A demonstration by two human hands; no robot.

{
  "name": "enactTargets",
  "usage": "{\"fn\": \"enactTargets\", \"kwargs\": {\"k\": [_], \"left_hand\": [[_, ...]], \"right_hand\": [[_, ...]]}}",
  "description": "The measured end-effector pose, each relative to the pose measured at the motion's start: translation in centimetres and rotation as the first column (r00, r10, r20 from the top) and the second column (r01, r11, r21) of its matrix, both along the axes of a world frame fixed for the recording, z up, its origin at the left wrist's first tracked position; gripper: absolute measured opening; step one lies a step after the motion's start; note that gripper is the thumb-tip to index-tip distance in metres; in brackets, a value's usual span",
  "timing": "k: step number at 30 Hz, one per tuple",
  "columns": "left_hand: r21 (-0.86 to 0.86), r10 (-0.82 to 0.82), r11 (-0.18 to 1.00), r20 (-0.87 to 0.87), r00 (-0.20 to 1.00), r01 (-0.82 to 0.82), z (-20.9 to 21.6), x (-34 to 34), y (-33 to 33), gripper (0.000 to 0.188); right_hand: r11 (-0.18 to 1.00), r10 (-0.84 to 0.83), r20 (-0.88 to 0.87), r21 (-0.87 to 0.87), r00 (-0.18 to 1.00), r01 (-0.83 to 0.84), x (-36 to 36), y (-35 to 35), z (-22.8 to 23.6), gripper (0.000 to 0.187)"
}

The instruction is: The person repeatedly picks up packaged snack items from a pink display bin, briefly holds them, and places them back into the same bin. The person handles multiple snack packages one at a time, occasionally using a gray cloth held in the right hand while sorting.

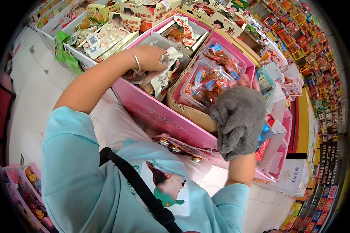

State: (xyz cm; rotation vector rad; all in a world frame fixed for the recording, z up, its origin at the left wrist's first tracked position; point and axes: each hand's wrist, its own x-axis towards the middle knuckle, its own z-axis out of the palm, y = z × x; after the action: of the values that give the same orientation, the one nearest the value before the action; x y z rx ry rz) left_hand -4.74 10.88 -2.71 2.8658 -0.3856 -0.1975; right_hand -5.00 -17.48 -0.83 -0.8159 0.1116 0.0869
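Note:
My left hand (148, 58) reaches into the left compartment of a pink display bin (159, 105), its fingers closed on a white-and-clear snack packet (168, 72). Other vacuum-sealed packets lie under it. At the right side of the bin is my right hand (245, 80), mostly hidden by a bunched grey cloth (237, 120). Only some fingers show past the cloth, by the rim of a clear plastic tub (186, 83). Brown snacks in clear wrappers with blue and red labels (214, 81) fill this tub. A second clear tub (243, 64) of similar snacks sits behind it.
Cardboard boxes (153, 15) of packets stand along the back. A white bin (81, 54) of packets is at left, with green bags (62, 50) hanging at its side. Shelves of colourful packets (311, 58) line the right. Another pink rack (23, 186) stands lower left.

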Motion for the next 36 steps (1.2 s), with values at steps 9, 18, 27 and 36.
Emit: {"fn": "enactTargets", "kwargs": {"k": [9, 18, 27, 36], "left_hand": [[-0.972, -0.358, -0.146, -0.122, 0.926, -0.185, 3.3, 5.1, -6.9, 0.027], [-0.998, -0.344, -0.068, 0.027, 0.938, 0.004, 2.4, 2.3, -12.2, 0.043], [-0.965, -0.47, -0.26, 0.112, 0.876, -0.016, 1.9, 2.4, -11.9, 0.059], [-0.993, -0.306, -0.106, 0.078, 0.949, 0.047, 2.3, 3.0, -11.3, 0.043]], "right_hand": [[0.826, 0.552, 0.114, 0.06, 0.826, -0.561, 0.6, 0.0, -1.4, 0.048], [0.888, 0.404, -0.044, -0.221, 0.914, -0.403, -1.6, 1.4, 0.6, 0.029], [0.861, 0.478, 0.07, -0.234, 0.875, -0.452, -1.4, 1.1, 0.0, 0.035], [0.863, 0.493, 0.093, -0.177, 0.865, -0.473, -1.1, 1.7, 0.1, 0.042]]}}
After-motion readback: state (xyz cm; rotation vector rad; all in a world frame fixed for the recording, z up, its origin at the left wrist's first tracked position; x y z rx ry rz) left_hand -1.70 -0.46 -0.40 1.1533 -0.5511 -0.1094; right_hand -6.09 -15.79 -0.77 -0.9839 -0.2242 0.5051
